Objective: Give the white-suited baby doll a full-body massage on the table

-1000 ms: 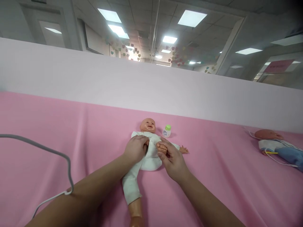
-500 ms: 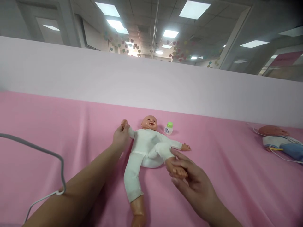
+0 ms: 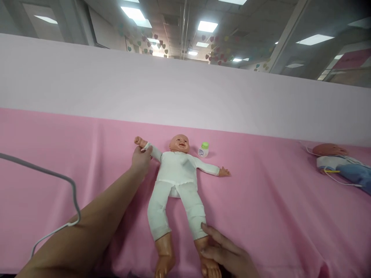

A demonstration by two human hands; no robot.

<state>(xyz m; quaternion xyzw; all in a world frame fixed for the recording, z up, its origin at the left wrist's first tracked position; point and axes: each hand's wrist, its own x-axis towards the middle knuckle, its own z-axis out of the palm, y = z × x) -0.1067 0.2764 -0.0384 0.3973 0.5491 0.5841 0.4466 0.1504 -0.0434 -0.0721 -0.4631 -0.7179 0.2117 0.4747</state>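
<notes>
On its back lies a baby doll (image 3: 178, 166) in a white cloth suit, both legs stretched out towards me and its arms spread. My left hand (image 3: 141, 160) is closed around the doll's forearm, just below its small fist. The fingers of my right hand (image 3: 228, 253) wrap the ankle of the doll's leg on the right, above the bare foot; my thumb is hidden. Beside the doll's head stands a small clear bottle (image 3: 203, 150) with a green cap and a label.
Pink cloth (image 3: 269, 216) covers the surface, with a white panel (image 3: 185, 96) and glass behind. At the far right lies a second doll (image 3: 350, 170) with blue clothing and thin tubing. A grey cable (image 3: 43, 170) crosses my left forearm.
The doll's bent leg has been lowered and straightened towards me by my right hand. My left hand has moved the doll's arm slightly outwards. The view has tilted down a little.
</notes>
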